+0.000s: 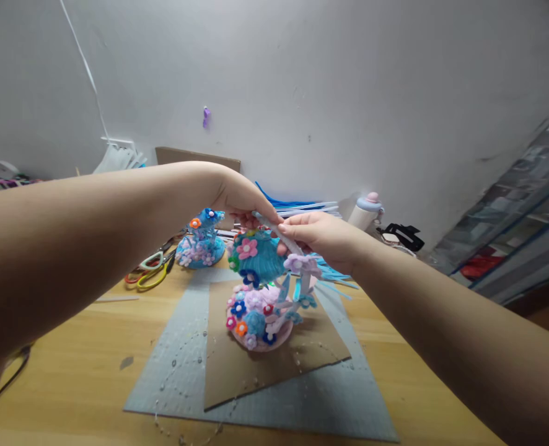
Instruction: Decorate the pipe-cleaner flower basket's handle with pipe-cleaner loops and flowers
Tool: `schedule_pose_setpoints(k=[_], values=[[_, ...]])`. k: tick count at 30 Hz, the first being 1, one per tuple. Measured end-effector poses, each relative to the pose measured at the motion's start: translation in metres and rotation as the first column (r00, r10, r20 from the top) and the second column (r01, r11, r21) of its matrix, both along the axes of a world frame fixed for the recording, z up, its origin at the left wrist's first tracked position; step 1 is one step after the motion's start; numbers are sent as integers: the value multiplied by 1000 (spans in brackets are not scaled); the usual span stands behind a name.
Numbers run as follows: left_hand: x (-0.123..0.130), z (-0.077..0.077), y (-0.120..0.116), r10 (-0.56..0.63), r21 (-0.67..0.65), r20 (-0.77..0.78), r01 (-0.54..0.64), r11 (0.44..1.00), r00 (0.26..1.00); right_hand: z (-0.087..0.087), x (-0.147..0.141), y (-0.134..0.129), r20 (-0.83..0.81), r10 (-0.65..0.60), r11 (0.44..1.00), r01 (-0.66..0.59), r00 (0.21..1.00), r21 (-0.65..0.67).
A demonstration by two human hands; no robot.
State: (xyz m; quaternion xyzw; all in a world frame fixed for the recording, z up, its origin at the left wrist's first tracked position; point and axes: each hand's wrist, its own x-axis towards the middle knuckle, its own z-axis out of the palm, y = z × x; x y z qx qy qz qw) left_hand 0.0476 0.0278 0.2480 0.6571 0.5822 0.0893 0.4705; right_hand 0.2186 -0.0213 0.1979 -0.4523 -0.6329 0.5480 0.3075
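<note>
A pipe-cleaner flower ornament [263, 263] stands upright, with a blue dome dotted with small flowers above a pink round base [281, 339] crowded with more flowers. A pale pipe-cleaner strip [293, 240] slants over the dome's right side, down toward a lilac flower on the ornament's stem. My right hand [323, 240] pinches this strip between thumb and fingers. From above, my left hand [246, 197] reaches over the dome with bent fingers, gripping the strip near its upper end. Its fingertips are partly hidden behind the hand.
The ornament rests on cardboard [230, 381] over a grey cutting mat [153, 384]. A second blue ornament [200, 248] and scissors [151, 272] lie to the left. Behind are blue pipe cleaners [281, 201], a bottle [365, 210] and a black clip [409, 235]. A beaded strand [175, 362] lies in front.
</note>
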Motion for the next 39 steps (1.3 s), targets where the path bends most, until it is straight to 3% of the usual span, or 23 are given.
schedule_pose_setpoints(k=[8,14,19,22,26,31,39], values=[[4,-12,-14,-27,243,-52,39,969,998,-4,4,-3,69,-27,998,31,997,-57],[2,-24,-16,9,274,16,-13,962,1000,-5,7,-1,109,-4,1000,6,994,-21],[5,-24,-21,76,369,46,-88,925,996,-5,4,0,114,-39,999,34,993,40],[7,-21,-26,156,485,-50,-113,867,986,-5,1,2,95,-44,999,41,995,30],[7,-18,-26,203,572,-193,-58,818,960,-4,-3,2,122,-66,997,61,990,45],[6,-17,-21,216,614,-234,-28,789,948,-2,-9,0,154,-79,997,75,985,30],[8,-10,-28,264,569,-215,-99,816,940,-4,-12,4,120,-57,998,51,991,46]])
